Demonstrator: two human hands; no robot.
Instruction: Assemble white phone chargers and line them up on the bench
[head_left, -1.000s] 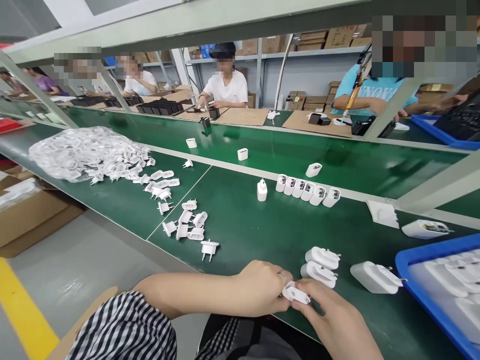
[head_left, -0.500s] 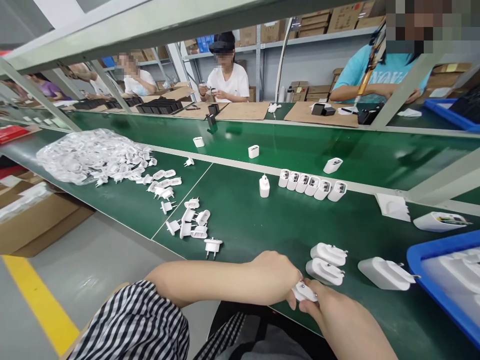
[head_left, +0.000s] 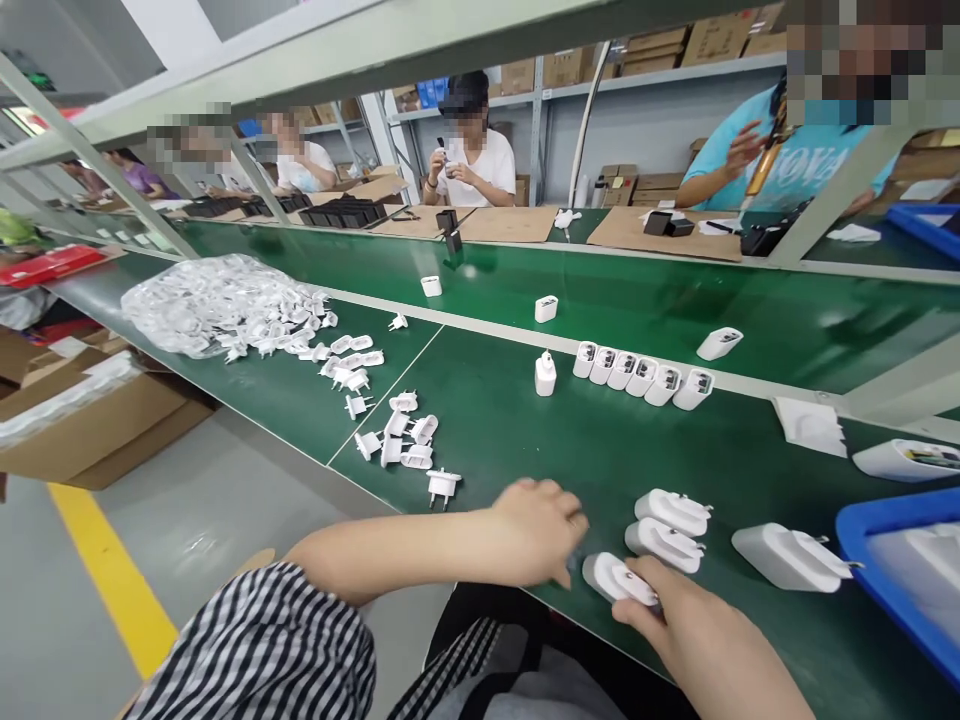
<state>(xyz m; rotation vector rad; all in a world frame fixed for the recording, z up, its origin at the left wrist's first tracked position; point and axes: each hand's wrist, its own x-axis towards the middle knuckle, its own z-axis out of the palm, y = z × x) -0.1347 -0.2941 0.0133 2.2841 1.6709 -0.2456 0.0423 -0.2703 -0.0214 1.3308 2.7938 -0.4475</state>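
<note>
My right hand (head_left: 686, 625) grips a white plug charger (head_left: 606, 572) just above the green bench near its front edge, thumb on one side and fingers on the other. Left of it, my left hand (head_left: 540, 530) is empty, palm down, with its fingers apart. Two white chargers with plug pins (head_left: 664, 543) lie side by side beyond my right hand, and another white charger (head_left: 784, 556) lies to their right. A loose white two-pin plug piece (head_left: 444, 484) sits left of my left hand, with several similar plug pieces (head_left: 391, 450) behind it.
A clear bag of white plug pieces (head_left: 202, 305) spreads over the left bench. White charger casings (head_left: 643, 376) stand in a row near a rail, beside an upright charger (head_left: 545, 375). A blue tray (head_left: 851, 520) is at right. Co-workers sit across the green belt (head_left: 622, 285).
My left hand has let go of the charger and moved left, its fingers opening. My right hand still holds the charger, now slightly farther right. White casings on the belt have shifted right.
</note>
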